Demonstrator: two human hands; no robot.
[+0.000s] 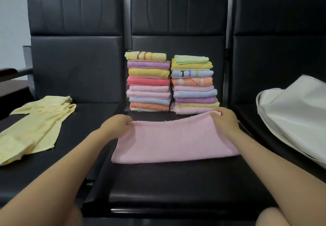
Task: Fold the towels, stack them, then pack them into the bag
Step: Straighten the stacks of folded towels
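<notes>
Hands on pink towel (173, 142), middle seat (176, 187): our left hand (116, 125) and right hand (225, 120) each pinch far corner. Risk imo: uneven pull skews fold, or we bump two folded stacks (172, 82) right behind. Bag (296, 116) waits right.

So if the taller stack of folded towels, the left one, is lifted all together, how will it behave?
The left stack probably sags and bends, since it is soft folded cloth. Its layers are offset at the edges, so the top striped towel may slide off. It likely needs both hands, now pinching the pink towel.
</notes>
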